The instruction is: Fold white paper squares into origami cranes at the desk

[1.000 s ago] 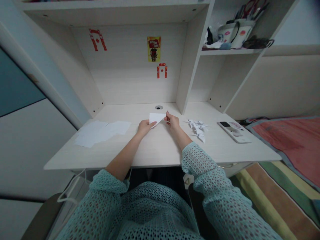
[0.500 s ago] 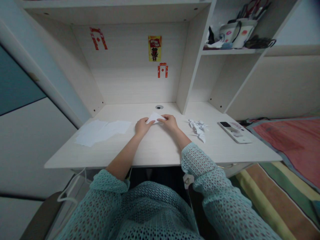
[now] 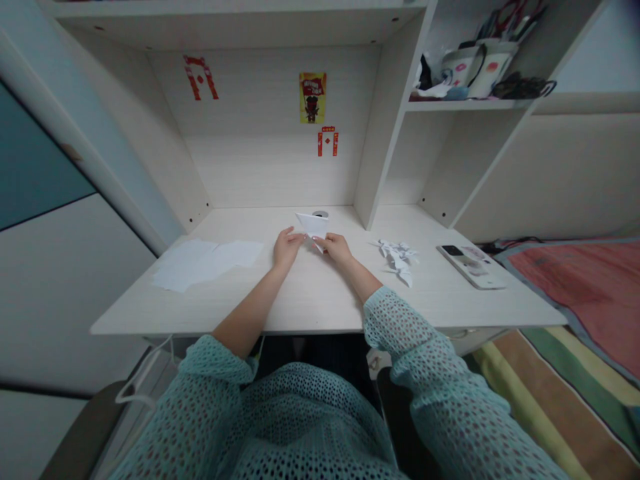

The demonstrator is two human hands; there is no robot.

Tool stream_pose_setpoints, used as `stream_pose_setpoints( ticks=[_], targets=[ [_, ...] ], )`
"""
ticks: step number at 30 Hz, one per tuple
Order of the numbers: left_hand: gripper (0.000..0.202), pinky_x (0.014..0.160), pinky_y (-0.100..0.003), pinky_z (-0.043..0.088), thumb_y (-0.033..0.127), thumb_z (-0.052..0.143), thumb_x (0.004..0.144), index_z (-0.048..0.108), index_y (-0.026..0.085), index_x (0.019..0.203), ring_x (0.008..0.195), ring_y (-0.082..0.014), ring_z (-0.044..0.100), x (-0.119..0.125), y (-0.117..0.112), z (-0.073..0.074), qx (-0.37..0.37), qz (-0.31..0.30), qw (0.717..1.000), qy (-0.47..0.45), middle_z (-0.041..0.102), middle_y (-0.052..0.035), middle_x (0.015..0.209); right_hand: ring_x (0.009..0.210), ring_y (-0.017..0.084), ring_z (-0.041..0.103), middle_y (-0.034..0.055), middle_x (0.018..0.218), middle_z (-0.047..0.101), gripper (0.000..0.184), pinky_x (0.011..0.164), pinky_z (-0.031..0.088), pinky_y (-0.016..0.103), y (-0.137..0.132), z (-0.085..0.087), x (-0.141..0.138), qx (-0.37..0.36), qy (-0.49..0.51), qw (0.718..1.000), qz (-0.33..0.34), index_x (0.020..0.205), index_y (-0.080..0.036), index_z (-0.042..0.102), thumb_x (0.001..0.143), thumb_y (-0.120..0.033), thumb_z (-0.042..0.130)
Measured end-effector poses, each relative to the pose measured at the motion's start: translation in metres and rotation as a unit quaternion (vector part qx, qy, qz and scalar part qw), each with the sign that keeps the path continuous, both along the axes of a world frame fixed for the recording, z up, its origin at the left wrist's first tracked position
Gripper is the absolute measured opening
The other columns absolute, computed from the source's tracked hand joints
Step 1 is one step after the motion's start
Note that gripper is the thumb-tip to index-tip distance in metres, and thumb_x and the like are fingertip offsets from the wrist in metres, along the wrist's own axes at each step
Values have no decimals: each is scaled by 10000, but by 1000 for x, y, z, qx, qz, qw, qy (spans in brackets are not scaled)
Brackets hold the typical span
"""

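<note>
A pale wood-grain laminate desk (image 3: pixel 200 313) with a built-in hutch (image 3: pixel 260 160) fills the view, and a red blanket with a grey border (image 3: pixel 570 280) and a multicoloured striped rug (image 3: pixel 530 393) lie well right of the fingers. High above the fingertips, white ceramic mugs (image 3: pixel 493 70) stand on a hutch shelf. Loose teal openwork sleeves (image 3: pixel 425 373) run back from both wrists. Left of the fingers, flat white paper sheets (image 3: pixel 205 265) overlap, seemingly unworked. Right of the fingers lies a heap of creased white paper (image 3: pixel 397 260), which looks already handled, and farther right, a flat white handheld device (image 3: pixel 473 267). Between the hands, a white paper triangle (image 3: pixel 313 227), apparently folded, is held up just above the desk, so at least this piece has been worked. The right hand (image 3: pixel 336 249) pinches its lower corner between narrowly closed fingers. The left hand (image 3: pixel 287 248) stands open, its fingers spread wide just beside the triangle's left edge; whether they touch it, I cannot tell.
</note>
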State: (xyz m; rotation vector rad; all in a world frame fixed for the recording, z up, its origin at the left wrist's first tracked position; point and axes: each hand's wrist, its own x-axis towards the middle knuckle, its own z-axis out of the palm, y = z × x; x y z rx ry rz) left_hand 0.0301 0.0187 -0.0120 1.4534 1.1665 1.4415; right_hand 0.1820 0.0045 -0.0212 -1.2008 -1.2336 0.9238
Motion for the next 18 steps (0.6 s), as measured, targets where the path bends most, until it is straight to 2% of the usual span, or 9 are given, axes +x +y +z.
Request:
stream_pose_setpoints(
  ticks=[2, 4, 8, 11, 18],
  targets=[
    [319, 813, -300, 440, 357, 675, 664, 659, 138, 895, 842, -187, 618, 1, 0, -2, -14, -61, 998, -6, 684, -95, 886, 432, 75, 371, -15, 478, 532, 402, 445, 267, 223, 0, -1, -2, -3, 18, 1000, 9, 595, -144, 612, 586, -540, 681],
    [253, 817, -302, 443, 357, 663, 666, 681, 136, 788, 814, -186, 621, 1, 0, -2, -13, -85, 996, -3, 692, -83, 840, 429, 71, 366, -20, 476, 529, 400, 441, 260, 219, -1, -1, -5, -7, 34, 999, 18, 601, -141, 621, 585, -534, 687],
    [264, 824, -297, 439, 368, 667, 659, 697, 135, 781, 814, -183, 624, 1, -2, 0, -15, -85, 996, 2, 697, -73, 805, 432, 63, 359, -26, 481, 531, 394, 437, 261, 209, -5, 1, -8, -11, 61, 998, 30, 607, -139, 626, 574, -524, 705],
    [282, 824, -292, 436, 388, 657, 667, 700, 136, 788, 832, -186, 620, 1, -2, 2, -20, -97, 995, -1, 698, -69, 784, 440, 62, 375, -5, 530, 586, 401, 442, 276, 208, -5, 2, -9, -21, 69, 997, 31, 619, -136, 637, 556, -524, 716],
    [311, 725, -265, 435, 415, 668, 646, 698, 144, 797, 797, -175, 608, 2, -6, 5, -42, -70, 996, -18, 697, -69, 827, 474, 81, 474, 46, 594, 654, 367, 462, 310, 210, -4, -2, -13, -19, 76, 994, 71, 652, -123, 676, 542, -466, 746]
  ],
)
